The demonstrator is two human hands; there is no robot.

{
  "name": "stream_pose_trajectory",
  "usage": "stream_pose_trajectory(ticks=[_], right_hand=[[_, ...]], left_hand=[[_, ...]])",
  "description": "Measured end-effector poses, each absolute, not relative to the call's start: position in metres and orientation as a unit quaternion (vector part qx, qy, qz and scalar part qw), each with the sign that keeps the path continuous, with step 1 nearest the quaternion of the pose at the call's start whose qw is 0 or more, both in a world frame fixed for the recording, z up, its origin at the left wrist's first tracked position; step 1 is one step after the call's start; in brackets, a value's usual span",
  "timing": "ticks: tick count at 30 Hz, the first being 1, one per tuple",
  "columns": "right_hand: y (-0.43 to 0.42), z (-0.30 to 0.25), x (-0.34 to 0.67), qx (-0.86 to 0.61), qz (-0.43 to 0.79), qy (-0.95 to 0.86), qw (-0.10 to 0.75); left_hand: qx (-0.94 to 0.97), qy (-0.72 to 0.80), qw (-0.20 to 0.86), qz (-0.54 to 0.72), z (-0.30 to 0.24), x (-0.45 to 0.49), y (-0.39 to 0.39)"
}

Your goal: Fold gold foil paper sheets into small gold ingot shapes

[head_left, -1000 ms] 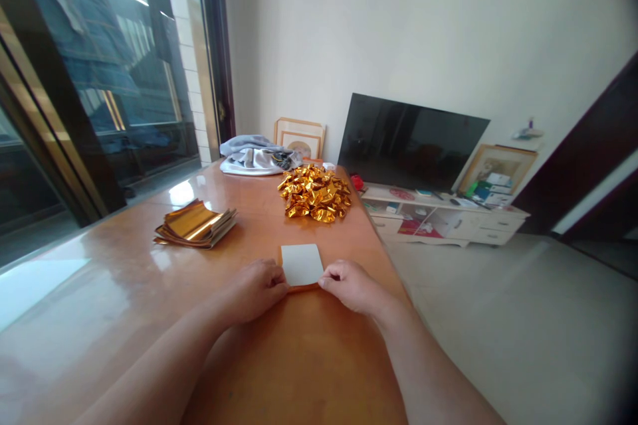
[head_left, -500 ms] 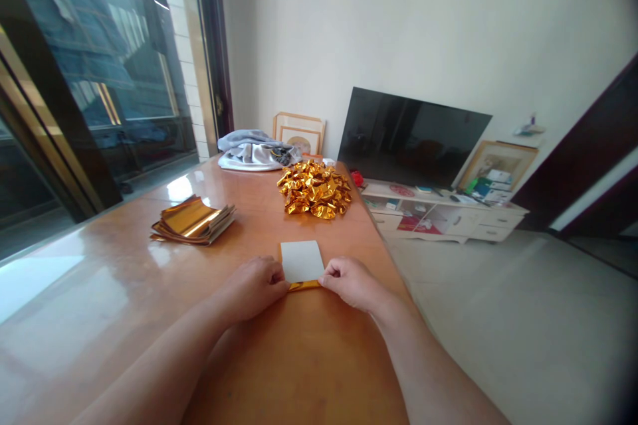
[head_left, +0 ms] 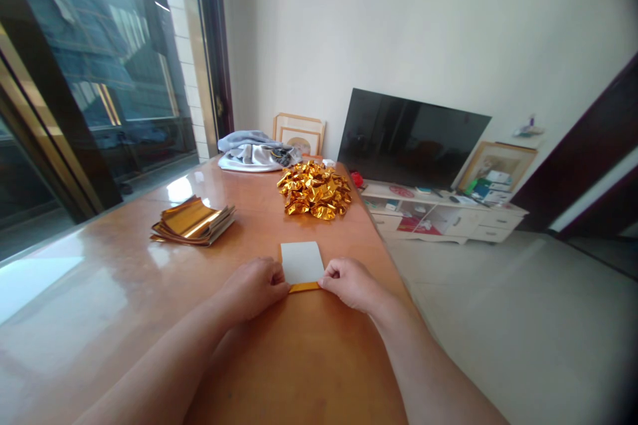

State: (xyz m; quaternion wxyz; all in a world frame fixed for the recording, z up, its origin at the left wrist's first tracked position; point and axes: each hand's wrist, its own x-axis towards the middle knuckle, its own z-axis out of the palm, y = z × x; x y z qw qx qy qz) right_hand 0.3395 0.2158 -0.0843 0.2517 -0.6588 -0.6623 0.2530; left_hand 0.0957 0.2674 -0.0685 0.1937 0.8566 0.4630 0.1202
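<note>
A sheet of gold foil paper [head_left: 302,263] lies on the wooden table in front of me, its whitish side up. Along its near edge runs a narrow folded strip that shows gold. My left hand [head_left: 260,284] pinches the left end of this strip between thumb and curled fingers. At the right end, my right hand [head_left: 347,283] grips the strip the same way. Farther off is a heap of folded gold foil pieces [head_left: 316,191]. To the left lies a stack of gold foil sheets [head_left: 193,222], slightly curled.
The glossy wooden table [head_left: 309,358] has its right edge just beyond my right hand. Crumpled grey cloth [head_left: 253,151] and framed pictures [head_left: 299,133] are at the far end. A television [head_left: 411,138] stands over a white cabinet [head_left: 443,216]; a glass door is at left.
Both hands stay almost in place. The folded strip along the near edge looks flatter and more even than before.
</note>
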Motion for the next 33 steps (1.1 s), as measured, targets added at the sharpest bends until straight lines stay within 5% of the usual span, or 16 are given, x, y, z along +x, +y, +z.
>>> stream_pose_trajectory(ticks=[33], right_hand=[[0.219, -0.092, 0.343, -0.653, 0.284, -0.657, 0.247]], left_hand=[[0.859, 0.451, 0.213, 0.118, -0.059, 0.095, 0.261]])
